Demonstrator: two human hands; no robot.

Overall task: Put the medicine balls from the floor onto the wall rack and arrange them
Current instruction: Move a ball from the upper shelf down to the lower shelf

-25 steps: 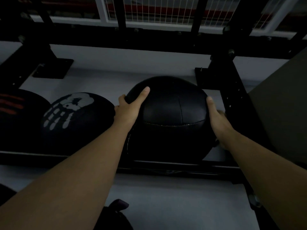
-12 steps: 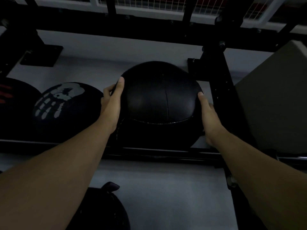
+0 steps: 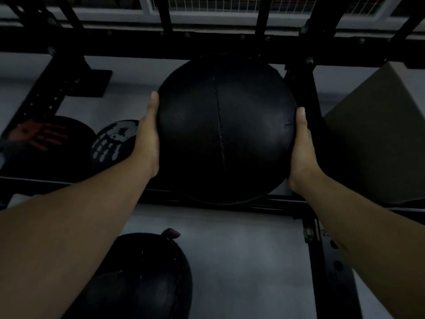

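Both hands are on the big black medicine ball [image 3: 224, 130], and it sits between them right at the front rail of the wall rack [image 3: 207, 46], toward the rack's right end beside a black upright post [image 3: 305, 93]. The left hand [image 3: 147, 141] presses flat against the ball's left side, thumb pointing up along the curve; the right hand [image 3: 301, 148] mirrors it on the right side, palm in, so the ball is squeezed between two open palms. Whether its underside rests on the rail or hangs clear of it cannot be told, the light is too dim. A stitched seam runs straight down the ball's face. To the left along the same rail sit two more balls: one with a white handprint [image 3: 112, 141], touching the left wrist's edge in view, and one with a red handprint [image 3: 41, 137] at the rack's left end. Down below, near the left forearm, another dark ball [image 3: 147, 277] lies on the grey floor [image 3: 241, 261]. A grey box [image 3: 377, 143] stands just right of the post.
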